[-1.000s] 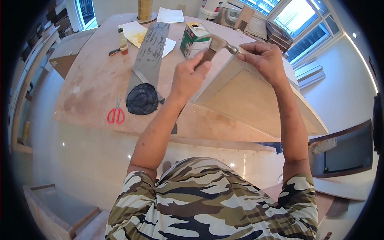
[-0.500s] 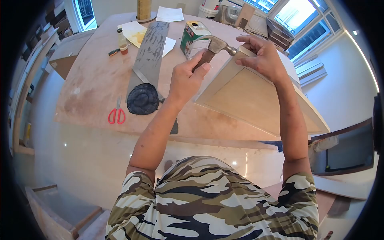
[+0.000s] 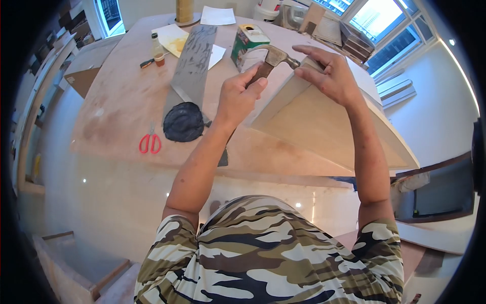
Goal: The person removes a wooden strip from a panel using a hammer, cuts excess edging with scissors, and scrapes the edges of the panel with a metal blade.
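Observation:
My left hand [image 3: 239,99] is wrapped round the handle of a claw hammer [image 3: 276,55], whose head points right. The hammer's striking face is beside the top corner of a pale wooden panel piece [image 3: 314,119] with a raised rim, tilted up on the table. At that corner is my right hand [image 3: 329,73], its thumb and index finger spread apart around the edge. Whether its hidden fingers press on the wood I cannot make out.
On the table [image 3: 116,106] lie red-handled scissors [image 3: 150,143], a round black mass [image 3: 183,122] on a long grey board [image 3: 195,61], a small bottle [image 3: 158,53] and a green-and-white can [image 3: 250,43]. A cardboard box [image 3: 91,66] stands at the left.
My right hand's fingers have opened slightly wider at the panel corner. The hammer stays in my left hand, nearly still; the whole view has shifted a little.

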`<state>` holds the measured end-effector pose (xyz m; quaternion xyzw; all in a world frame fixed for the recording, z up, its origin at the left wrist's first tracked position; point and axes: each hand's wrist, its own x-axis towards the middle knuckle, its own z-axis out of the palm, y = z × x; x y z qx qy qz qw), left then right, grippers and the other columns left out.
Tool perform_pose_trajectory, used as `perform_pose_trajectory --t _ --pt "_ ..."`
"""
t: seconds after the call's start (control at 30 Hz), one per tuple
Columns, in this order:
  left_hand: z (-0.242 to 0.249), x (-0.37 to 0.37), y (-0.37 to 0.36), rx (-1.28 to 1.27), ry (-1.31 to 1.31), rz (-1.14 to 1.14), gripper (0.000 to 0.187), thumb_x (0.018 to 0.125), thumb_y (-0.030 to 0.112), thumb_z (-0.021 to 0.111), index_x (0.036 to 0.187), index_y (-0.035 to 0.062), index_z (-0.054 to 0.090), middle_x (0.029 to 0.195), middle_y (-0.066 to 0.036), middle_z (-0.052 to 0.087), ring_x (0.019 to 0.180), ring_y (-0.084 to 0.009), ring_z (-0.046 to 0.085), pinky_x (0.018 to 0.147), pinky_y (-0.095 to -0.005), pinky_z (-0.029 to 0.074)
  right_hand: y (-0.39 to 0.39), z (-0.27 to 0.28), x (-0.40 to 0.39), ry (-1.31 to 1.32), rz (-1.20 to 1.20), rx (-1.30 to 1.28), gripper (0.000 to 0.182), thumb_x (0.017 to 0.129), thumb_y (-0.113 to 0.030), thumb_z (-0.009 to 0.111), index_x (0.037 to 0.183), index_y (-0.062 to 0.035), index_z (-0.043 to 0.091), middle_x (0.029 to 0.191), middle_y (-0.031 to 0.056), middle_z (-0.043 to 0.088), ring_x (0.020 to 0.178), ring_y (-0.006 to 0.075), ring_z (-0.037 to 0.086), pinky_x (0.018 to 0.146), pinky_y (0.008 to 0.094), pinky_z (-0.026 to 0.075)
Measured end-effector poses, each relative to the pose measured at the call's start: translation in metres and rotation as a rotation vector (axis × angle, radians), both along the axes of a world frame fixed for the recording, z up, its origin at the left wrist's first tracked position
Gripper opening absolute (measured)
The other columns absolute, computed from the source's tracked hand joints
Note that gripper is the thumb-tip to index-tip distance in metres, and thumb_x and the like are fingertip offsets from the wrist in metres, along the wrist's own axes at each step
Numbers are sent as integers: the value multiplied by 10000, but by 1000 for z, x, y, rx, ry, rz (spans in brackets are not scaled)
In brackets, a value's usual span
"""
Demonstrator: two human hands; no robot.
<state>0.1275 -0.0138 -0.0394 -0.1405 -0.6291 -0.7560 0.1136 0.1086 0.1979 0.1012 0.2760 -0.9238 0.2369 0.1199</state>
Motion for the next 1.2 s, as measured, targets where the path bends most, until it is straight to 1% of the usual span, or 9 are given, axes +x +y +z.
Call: perform_pose_trajectory --t 0.1,0.27,0.33,0.4,0.5,0.57,0.73,1.0,1.2 --pt "-16 5 -15 104 -250 6 335 965 234 682 1245 51 694 706 -3 574 486 -66 504 420 -240 404 4 -3 -8 -35 83 -5 358 926 -264 709 1205 -42 677 956 51 704 854 132 599 790 294 493" --pt "-99 -7 -92 48 -636 394 182 912 193 696 1004 38 674 701 -17 582 472 -110 529 399 -265 418 6 12 -17 -306 245 -43 252 986 -296 665 1057 -54 664 916 -28 625 848 79 544 791 257 452" --pt "-143 -16 -148 -233 -669 566 185 862 133 615 972 -1 683 742 -108 657 516 -210 619 469 -362 492 7 22 -14 -553 251 -91 260 990 -322 669 1022 -64 654 904 -47 607 870 55 539 803 242 444" --pt "-183 -25 -210 -931 -715 807 329 855 197 560 1054 -29 694 1044 -286 711 1028 -469 677 883 -565 521 10 22 -14 -655 216 -156 238 963 -299 709 1031 -75 666 967 -30 637 919 63 572 831 236 457" --pt "-196 -10 -262 -1155 -772 1037 288 894 258 585 1033 52 729 1053 -207 736 990 -402 713 842 -533 558 9 18 -13 -693 189 -231 239 926 -270 752 1034 -68 683 1038 -5 672 954 86 607 876 245 479" --pt "-232 -12 -312 -1285 -818 1044 265 924 251 571 1046 79 729 1051 -183 742 993 -383 719 828 -529 566 6 18 -11 -608 206 -207 302 903 -329 774 1036 -71 691 994 -16 677 935 88 613 859 236 466" --pt "-264 -10 -357 -1430 -767 1046 278 972 277 521 1044 87 711 1003 -178 745 959 -382 728 781 -535 570 7 22 -17 -710 187 -266 209 877 -192 794 1000 -60 689 1076 33 681 1008 136 636 935 286 496" --pt "-264 16 -285 -1467 -470 1036 223 910 252 615 914 56 720 944 -195 715 906 -379 700 788 -534 547 7 20 -18 -664 203 -249 225 887 -207 789 1016 -39 712 1021 27 702 921 112 641 862 246 496" --pt "-254 61 -229 -1336 -622 941 275 883 257 687 1061 51 727 1081 -205 699 995 -399 675 856 -520 545 3 16 -4 -548 158 -253 228 911 -184 763 1068 -28 707 1019 24 690 926 100 625 848 243 499"
